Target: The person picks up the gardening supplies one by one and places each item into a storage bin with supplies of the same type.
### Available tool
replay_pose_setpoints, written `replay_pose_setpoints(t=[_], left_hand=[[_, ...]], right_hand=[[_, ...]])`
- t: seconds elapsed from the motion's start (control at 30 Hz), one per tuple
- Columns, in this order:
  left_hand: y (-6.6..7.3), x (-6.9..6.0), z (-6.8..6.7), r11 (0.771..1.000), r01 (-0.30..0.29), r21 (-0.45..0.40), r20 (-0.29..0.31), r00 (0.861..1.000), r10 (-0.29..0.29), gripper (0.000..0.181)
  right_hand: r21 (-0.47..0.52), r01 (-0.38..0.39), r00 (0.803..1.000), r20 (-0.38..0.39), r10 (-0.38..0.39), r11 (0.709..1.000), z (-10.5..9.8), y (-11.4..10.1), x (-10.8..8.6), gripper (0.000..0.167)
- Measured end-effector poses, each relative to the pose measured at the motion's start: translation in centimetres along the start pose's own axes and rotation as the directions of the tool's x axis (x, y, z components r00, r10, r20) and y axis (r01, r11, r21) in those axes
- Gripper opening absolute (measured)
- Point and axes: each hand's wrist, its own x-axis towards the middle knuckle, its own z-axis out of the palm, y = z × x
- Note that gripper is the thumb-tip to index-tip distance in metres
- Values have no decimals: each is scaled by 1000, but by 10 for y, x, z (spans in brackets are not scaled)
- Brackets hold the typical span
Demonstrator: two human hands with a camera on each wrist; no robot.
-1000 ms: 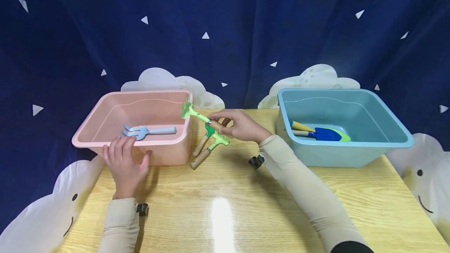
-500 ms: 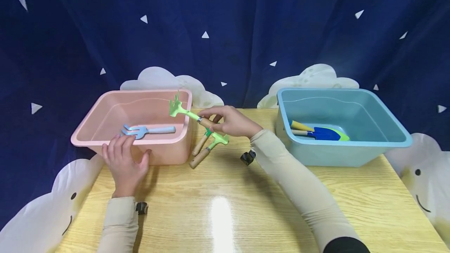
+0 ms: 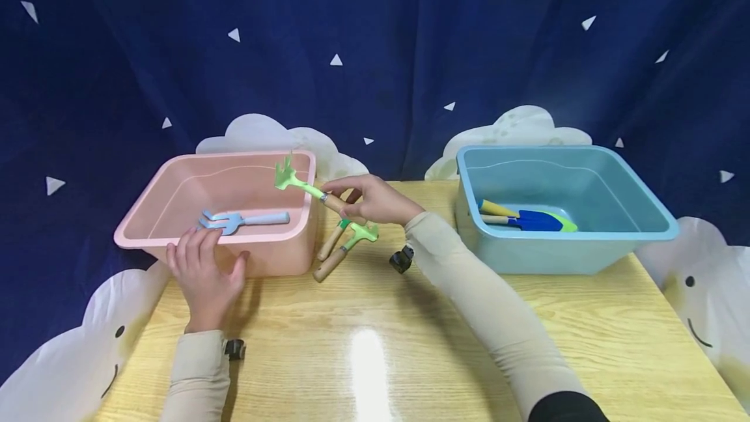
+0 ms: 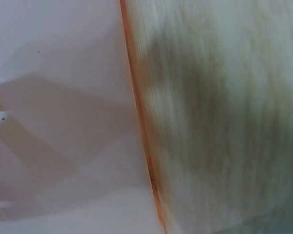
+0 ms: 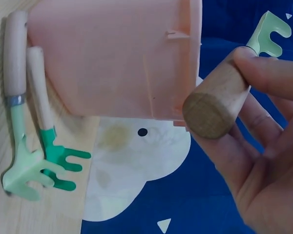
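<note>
My right hand (image 3: 381, 200) pinches the wooden handle of a light green toy garden rake (image 3: 301, 185) between thumb and fingers. The rake's tined head is raised over the right side of the pink bin (image 3: 278, 259); in the right wrist view the handle's end (image 5: 207, 114) faces the camera. At the bin's front rim, my left hand (image 3: 205, 272) grips with its fingers over the edge and its thumb outside. A light blue toy fork (image 3: 243, 220) lies inside that bin. In the left wrist view, mainly the bin wall (image 4: 68, 122) and tabletop show.
Beside the pink bin, a second light green rake (image 3: 346, 251) and a dark green fork (image 5: 61, 156) lie on the wooden table (image 3: 305, 344). A blue bin (image 3: 556, 256) stands at the right, holding a blue trowel (image 3: 536, 221) and other tools. A curtain hangs behind.
My right hand has moved left with the light green rake, whose head has gone from the pink bin's right rim to over its inside. The left hand stays on the rim.
</note>
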Motion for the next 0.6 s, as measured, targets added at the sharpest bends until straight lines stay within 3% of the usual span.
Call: replay_pose_setpoints(t=[0.33,0.6], left_hand=[[0,0,2,1000,4,-3,-16,1000,-5,56],[0,2,3,1000,2,-20,-29,1000,-3,55]], right_hand=[[112,-97,994,66,90,989,-2,-13,21,55],[25,-42,998,46,41,999,3,-38,43,52]])
